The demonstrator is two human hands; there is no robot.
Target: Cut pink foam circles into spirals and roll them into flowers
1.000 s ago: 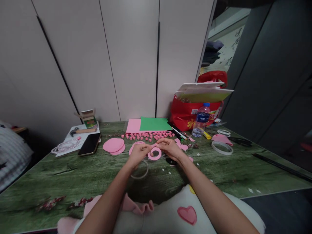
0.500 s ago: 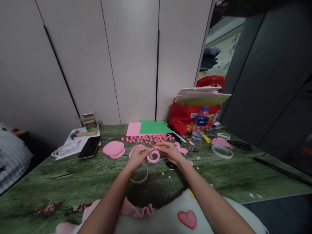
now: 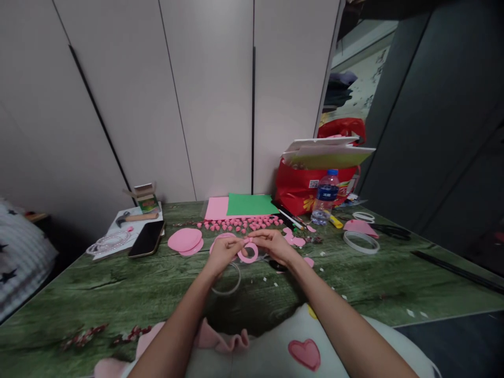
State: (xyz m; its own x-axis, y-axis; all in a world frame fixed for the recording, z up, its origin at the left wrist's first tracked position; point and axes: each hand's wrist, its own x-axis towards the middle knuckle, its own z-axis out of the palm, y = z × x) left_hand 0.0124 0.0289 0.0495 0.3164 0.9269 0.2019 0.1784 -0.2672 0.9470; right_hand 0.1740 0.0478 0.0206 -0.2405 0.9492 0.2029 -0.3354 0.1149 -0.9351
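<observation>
My left hand (image 3: 223, 254) and my right hand (image 3: 277, 247) meet over the middle of the table, fingertips pinched together on a small pink piece (image 3: 248, 240). A pink ring (image 3: 248, 253) hangs or stands just below the fingertips; whether it is joined to the piece I cannot tell. Behind my left hand is another pink round piece (image 3: 216, 241), partly covered. A clear tape ring (image 3: 232, 290) lies below my left wrist. Beyond the hands, several small pink rolled pieces (image 3: 236, 224) are spread in rows.
Pink discs (image 3: 184, 240), a black phone (image 3: 147, 239) and a hammer (image 3: 137, 217) are at the left. Green paper (image 3: 252, 205) lies at the back. A red bag (image 3: 293, 186), a bottle (image 3: 326, 197), a tape roll (image 3: 361, 242) and black scissors (image 3: 394, 231) stand or lie right.
The view has shifted slightly. Both hands keep almost the same place, with the fingertips still together above the pink ring.
</observation>
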